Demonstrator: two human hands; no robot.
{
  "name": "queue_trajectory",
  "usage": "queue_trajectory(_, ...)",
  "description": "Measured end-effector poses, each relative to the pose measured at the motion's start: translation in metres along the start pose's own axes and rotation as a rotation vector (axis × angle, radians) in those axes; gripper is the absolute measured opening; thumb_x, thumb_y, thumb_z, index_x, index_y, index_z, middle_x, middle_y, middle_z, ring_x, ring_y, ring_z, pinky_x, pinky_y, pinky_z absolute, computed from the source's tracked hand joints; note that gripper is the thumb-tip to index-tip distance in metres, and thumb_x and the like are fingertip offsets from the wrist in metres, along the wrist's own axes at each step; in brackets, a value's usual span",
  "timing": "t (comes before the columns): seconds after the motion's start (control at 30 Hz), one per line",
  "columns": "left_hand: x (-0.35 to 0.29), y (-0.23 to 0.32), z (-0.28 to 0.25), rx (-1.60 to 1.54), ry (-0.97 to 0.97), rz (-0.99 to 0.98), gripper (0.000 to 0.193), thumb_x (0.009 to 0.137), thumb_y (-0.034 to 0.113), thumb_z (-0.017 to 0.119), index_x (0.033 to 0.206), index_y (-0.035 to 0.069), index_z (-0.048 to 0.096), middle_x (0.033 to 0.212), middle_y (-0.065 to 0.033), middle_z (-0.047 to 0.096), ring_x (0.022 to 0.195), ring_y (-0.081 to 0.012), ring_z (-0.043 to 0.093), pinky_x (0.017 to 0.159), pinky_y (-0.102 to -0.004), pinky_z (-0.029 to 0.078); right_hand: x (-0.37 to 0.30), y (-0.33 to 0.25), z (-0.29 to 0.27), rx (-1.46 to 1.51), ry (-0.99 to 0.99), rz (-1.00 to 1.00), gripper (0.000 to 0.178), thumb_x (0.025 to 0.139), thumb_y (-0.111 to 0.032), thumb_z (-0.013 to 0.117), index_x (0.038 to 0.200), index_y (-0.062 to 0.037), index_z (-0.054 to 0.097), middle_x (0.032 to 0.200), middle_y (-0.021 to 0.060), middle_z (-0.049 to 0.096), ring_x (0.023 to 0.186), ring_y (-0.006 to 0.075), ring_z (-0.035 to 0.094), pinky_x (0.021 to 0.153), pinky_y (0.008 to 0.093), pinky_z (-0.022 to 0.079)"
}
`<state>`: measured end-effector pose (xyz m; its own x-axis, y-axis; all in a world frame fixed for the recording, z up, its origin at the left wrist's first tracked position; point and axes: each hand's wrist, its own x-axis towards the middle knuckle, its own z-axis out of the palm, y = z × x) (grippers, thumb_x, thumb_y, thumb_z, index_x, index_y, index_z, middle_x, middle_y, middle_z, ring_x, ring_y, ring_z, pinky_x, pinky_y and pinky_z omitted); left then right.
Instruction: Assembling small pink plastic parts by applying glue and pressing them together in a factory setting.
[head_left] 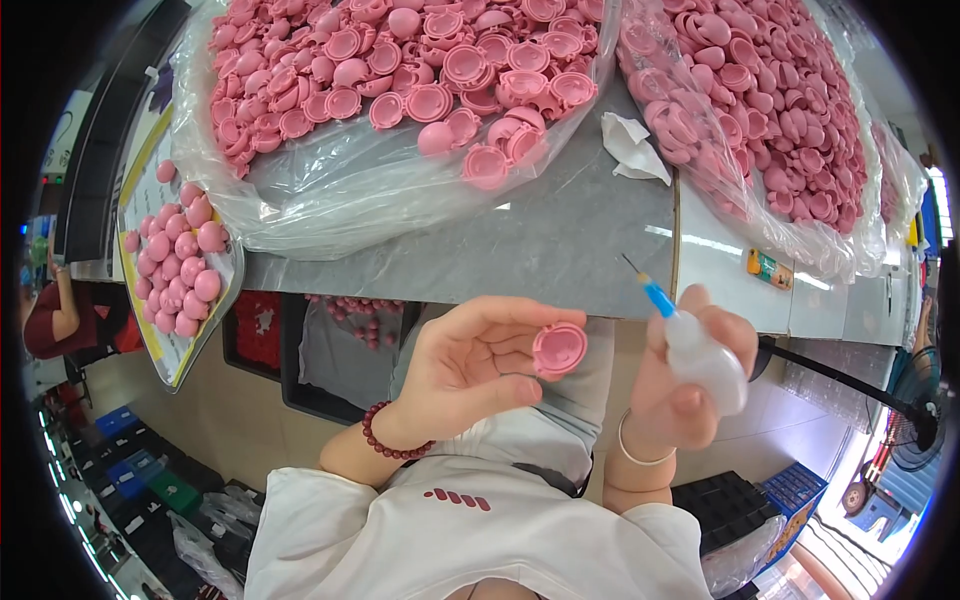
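Note:
Between the fingertips of my left hand (470,365) is a small pink plastic half-shell (560,348), its hollow side turned up. A white squeeze bottle (705,362) sits in the grip of my right hand (690,375). Its blue-based needle tip (655,292) points up and to the left, apart from the half-shell. Both hands are in front of the grey table's (560,225) near edge. Beyond them, a clear plastic bag (340,215) lies spread with many loose pink half-shells on it.
A second clear bag (850,255) of pink half-shells lies at the right. Closed pink balls (180,265) rest on a yellow-edged tray at the left. Crumpled white paper (632,150) and a green-orange tube-like item (769,269) lie on the table. A black fan (905,420) stands at the right.

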<state>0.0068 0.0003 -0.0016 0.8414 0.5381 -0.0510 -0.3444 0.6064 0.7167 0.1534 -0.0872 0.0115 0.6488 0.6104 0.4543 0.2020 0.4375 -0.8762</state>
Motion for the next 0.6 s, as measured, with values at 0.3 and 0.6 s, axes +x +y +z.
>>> queue_trajectory(0.3, -0.003, 0.002, -0.006, 0.15, -0.082, 0.141, 0.041, 0.071, -0.009, 0.059, 0.109, -0.006, 0.044, 0.112, -0.0217, 0.049, 0.101, -0.0212, 0.053, 0.084, -0.0311, 0.045, 0.001, -0.02, 0.006, -0.264, -0.122, -0.414, 0.057, 0.067, -0.055, 0.059, 0.076, 0.0015, 0.06, 0.061, 0.0027, 0.054, 0.044, 0.0118, 0.044, 0.036, 0.0236, 0.028)
queue_trajectory(0.6, -0.005, 0.005, -0.004, 0.153, 0.0, 0.091, 0.043, 0.067, 0.002, 0.069, 0.103, -0.004, 0.045, 0.106, -0.0258, 0.052, 0.099, -0.0243, 0.054, 0.083, -0.0318, 0.046, -0.003, -0.027, 0.008, -0.363, -0.226, -0.335, 0.05, 0.07, -0.049, 0.061, 0.08, 0.0003, 0.062, 0.057, -0.0003, 0.05, 0.043, 0.0124, 0.044, 0.037, 0.0235, 0.03)
